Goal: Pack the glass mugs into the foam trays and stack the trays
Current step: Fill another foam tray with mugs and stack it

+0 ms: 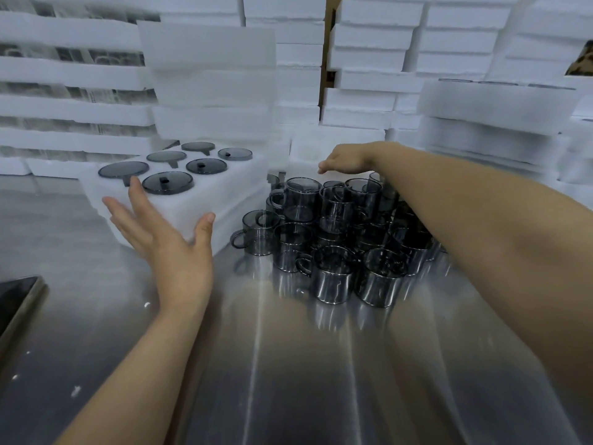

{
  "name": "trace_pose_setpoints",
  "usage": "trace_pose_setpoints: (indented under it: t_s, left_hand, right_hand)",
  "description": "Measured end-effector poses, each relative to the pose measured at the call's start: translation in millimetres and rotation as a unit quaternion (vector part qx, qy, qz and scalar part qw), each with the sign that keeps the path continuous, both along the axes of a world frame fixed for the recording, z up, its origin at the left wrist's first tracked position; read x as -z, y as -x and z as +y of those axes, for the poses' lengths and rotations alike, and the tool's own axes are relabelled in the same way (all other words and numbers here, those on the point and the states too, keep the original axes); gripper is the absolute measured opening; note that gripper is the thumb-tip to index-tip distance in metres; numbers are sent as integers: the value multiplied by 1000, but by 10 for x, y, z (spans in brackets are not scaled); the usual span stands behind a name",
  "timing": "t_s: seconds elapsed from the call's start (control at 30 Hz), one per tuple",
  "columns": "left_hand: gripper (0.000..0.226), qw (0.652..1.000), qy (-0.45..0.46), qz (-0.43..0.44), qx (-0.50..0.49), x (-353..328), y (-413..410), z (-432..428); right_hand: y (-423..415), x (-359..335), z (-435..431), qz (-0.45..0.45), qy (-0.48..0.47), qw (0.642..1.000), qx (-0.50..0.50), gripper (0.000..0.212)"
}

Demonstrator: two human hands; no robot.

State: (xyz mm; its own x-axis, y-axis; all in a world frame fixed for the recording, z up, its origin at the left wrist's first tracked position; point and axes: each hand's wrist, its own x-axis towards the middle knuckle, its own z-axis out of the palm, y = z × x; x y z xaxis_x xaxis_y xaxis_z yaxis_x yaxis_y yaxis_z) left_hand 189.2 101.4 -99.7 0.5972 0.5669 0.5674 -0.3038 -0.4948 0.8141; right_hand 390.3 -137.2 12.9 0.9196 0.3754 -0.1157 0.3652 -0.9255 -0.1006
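Glass mugs, smoke-grey and loose, stand in a tight cluster on the steel table, right of centre. Some sit on top of others, and their handles point in various directions. We count six more mugs already seated in the foam tray just left of the cluster, in two rows of three with their rims level with the tray top.

Our left hand is fully open, fingers spread and straight. Its palm faces the near corner of the loaded tray and its index fingertip lies by the nearest mug rim. It grips nothing.

Our right hand reaches across the top of the loose cluster to the white foam behind it, with the fingers pointing left. We cannot tell whether it holds that foam or only touches it. The right forearm passes directly over the rear mugs and hides several of them.

A tall foam stack rises immediately behind the loaded tray. Another foam pile stands at the right rear, and walls of stacked foam close the whole background. At far left, glassware shows between the foam layers, though it is blurred. A dark flat object lies at the table's left edge. White foam crumbs dot the near left surface.
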Motion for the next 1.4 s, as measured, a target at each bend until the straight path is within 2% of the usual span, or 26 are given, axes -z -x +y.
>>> trace_pose_setpoints:
  t_s: [0.1, 0.2, 0.3, 0.43, 0.6, 0.7, 0.8, 0.83, 1.0, 1.07, 1.13, 1.2, 1.3, 1.37, 1.4]
  left_hand:
    - [87, 1000, -1, 2, -2, 3, -8, 7]
    - [87, 1000, -4, 1, -5, 1, -14, 15]
    - [86, 1000, -8, 6, -6, -9, 5, 6]
    - [87, 1000, 6, 13, 0, -37, 100, -35]
    - [80, 999, 13, 18, -26, -95, 306, -143]
    - [77, 999, 7, 35, -28, -84, 409, -159]
    - [74, 1000, -16, 6, -17, -61, 504, -206]
    - [71, 1000, -23, -6, -12, -60, 541, -232]
    - [53, 1000, -13, -7, 19, -81, 600, -273]
    - [48, 999, -24, -36, 21, -109, 617, -291]
    - [45, 995, -56, -77, -3, -136, 637, -321]
    - [44, 991, -82, -108, -9, -166, 653, -362]
    - [37, 978, -131, -153, 50, -198, 665, -464]
    - [30, 967, -176, -168, 81, -205, 675, -534]
    - [27, 963, -184, -172, 92, -213, 681, -559]
  right_hand:
    - [108, -138, -81, -79, -71, 994, 15, 49]
    - [343, -341, -160, -155, -25, 987, 16, 51]
    - [799, -581, -189, -236, -11, 971, -39, 41]
    - [1697, -856, -247, -363, -28, 918, -155, 35]
    - [3106, -714, -321, -425, -55, 865, -260, 38]
    - [3800, -136, -370, -351, -88, 885, -294, 39]
    - [4146, 469, -375, -175, -30, 939, -293, 42]
    - [4159, 583, -373, -155, -14, 947, -282, 42]
    - [3886, 574, -366, -119, -78, 962, -235, 37]
    - [3751, 483, -394, -42, -115, 969, -217, 32]
    - [3660, 424, -416, 18, -173, 962, -210, 30]
    - [3616, 462, -426, 16, -204, 957, -207, 30]
    - [3595, 563, -481, 0, -267, 943, -200, 18]
    - [3586, 569, -571, 8, -359, 914, -186, 19]
    - [3581, 548, -631, 19, -421, 889, -179, 22]
